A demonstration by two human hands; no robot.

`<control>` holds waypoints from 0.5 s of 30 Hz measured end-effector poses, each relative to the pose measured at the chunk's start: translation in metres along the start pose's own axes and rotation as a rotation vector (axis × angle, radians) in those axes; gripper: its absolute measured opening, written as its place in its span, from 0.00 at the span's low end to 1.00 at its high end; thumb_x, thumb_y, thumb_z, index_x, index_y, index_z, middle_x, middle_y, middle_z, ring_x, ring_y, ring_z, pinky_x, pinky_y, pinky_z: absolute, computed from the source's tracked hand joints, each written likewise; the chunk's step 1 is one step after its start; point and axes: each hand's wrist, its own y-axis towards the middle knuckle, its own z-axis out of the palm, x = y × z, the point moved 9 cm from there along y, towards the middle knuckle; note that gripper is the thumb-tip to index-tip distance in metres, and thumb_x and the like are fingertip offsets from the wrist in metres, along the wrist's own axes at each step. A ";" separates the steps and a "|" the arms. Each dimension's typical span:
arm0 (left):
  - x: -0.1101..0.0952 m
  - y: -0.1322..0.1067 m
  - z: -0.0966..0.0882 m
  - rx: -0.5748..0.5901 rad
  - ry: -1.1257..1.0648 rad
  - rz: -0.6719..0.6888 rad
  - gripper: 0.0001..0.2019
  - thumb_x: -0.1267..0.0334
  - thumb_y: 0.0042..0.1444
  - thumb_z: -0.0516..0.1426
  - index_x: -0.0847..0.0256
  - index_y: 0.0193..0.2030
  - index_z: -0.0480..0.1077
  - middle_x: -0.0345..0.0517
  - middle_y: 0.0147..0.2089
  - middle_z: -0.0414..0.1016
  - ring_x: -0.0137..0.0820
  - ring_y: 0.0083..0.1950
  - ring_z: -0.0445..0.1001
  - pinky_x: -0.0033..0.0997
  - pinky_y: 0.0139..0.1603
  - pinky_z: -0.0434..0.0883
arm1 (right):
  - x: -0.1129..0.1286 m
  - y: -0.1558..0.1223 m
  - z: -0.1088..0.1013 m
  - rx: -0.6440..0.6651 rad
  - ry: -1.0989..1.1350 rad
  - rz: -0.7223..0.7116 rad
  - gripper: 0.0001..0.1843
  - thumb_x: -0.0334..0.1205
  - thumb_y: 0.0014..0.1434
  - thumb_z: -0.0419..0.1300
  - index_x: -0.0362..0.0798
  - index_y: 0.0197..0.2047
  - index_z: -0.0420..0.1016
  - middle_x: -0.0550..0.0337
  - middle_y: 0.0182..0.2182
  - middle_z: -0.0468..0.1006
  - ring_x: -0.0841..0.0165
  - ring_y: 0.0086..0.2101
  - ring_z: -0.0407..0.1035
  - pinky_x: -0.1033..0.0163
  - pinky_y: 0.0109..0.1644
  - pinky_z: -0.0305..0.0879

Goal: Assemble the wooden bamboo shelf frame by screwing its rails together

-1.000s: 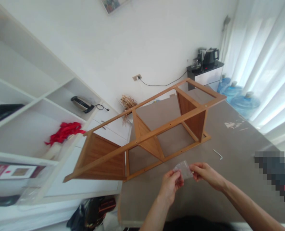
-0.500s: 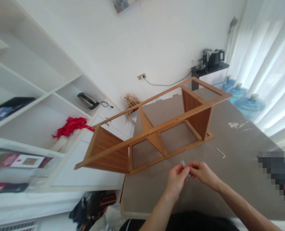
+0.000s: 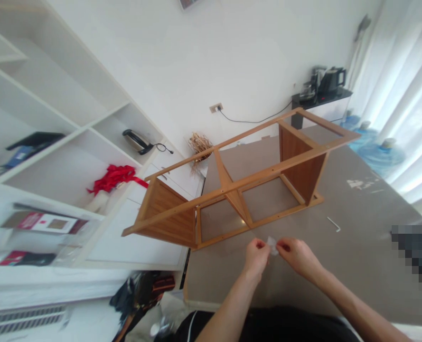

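Between my two hands is a small clear plastic bag (image 3: 272,245), held over the near part of the table. My left hand (image 3: 257,259) pinches its left edge, and my right hand (image 3: 296,254) pinches the right side. What the bag contains is too small to make out. Just beyond my hands a wooden shelf frame (image 3: 246,182) lies on its side, with slatted end panels and a slanted middle piece. To the right of my right hand, a hex key (image 3: 333,224) rests on the table.
The grey table (image 3: 228,280) carries the frame and some white scraps (image 3: 355,183) at its right. White shelving (image 3: 82,130) with an electric kettle (image 3: 137,141) and red ribbon (image 3: 113,179) stands left. Water bottles (image 3: 383,152) stand by the curtain. A pixelated dark patch lies far right.
My hands have drawn slightly apart, and more of the plastic bag shows between them. The whole view has shifted a little, with the frame appearing farther right.
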 end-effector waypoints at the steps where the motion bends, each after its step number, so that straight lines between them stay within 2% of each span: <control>1: 0.001 0.001 -0.001 -0.007 0.000 -0.006 0.10 0.71 0.41 0.64 0.61 0.24 0.65 0.34 0.17 0.63 0.24 0.20 0.61 0.22 0.21 0.55 | 0.000 -0.001 0.002 0.019 0.022 0.001 0.16 0.43 0.55 0.51 0.47 0.31 0.78 0.57 0.25 0.78 0.66 0.28 0.70 0.65 0.32 0.60; 5: 0.008 0.001 0.002 0.017 -0.028 -0.045 0.07 0.70 0.44 0.62 0.61 0.27 0.67 0.36 0.18 0.67 0.26 0.19 0.64 0.24 0.20 0.57 | -0.004 -0.004 0.009 0.128 0.250 0.032 0.18 0.43 0.54 0.51 0.45 0.39 0.79 0.60 0.25 0.78 0.68 0.25 0.69 0.65 0.30 0.63; 7: 0.011 0.001 0.004 0.044 -0.063 -0.063 0.05 0.70 0.44 0.61 0.62 0.28 0.68 0.37 0.19 0.68 0.26 0.20 0.65 0.24 0.21 0.60 | -0.010 -0.005 0.009 0.140 0.378 0.054 0.19 0.41 0.53 0.53 0.44 0.42 0.78 0.60 0.26 0.77 0.68 0.26 0.69 0.65 0.31 0.65; 10: 0.012 -0.001 0.008 0.109 -0.150 -0.094 0.04 0.71 0.45 0.59 0.64 0.31 0.71 0.39 0.21 0.70 0.26 0.23 0.66 0.25 0.25 0.65 | -0.033 -0.003 0.005 0.082 0.552 0.177 0.17 0.41 0.51 0.55 0.45 0.40 0.78 0.60 0.26 0.77 0.68 0.27 0.70 0.64 0.34 0.67; 13: 0.009 -0.006 0.012 0.220 -0.272 -0.136 0.10 0.70 0.46 0.58 0.65 0.38 0.73 0.41 0.24 0.71 0.27 0.26 0.69 0.30 0.32 0.70 | -0.059 -0.007 0.004 0.023 0.692 0.354 0.15 0.46 0.52 0.57 0.44 0.36 0.77 0.58 0.27 0.76 0.70 0.27 0.69 0.65 0.33 0.68; 15: 0.007 -0.011 0.016 0.297 -0.348 -0.162 0.14 0.69 0.47 0.58 0.64 0.43 0.72 0.43 0.27 0.72 0.28 0.28 0.71 0.34 0.36 0.72 | -0.061 -0.011 0.005 0.043 0.771 0.394 0.18 0.50 0.54 0.57 0.43 0.36 0.77 0.56 0.28 0.76 0.71 0.27 0.69 0.65 0.32 0.67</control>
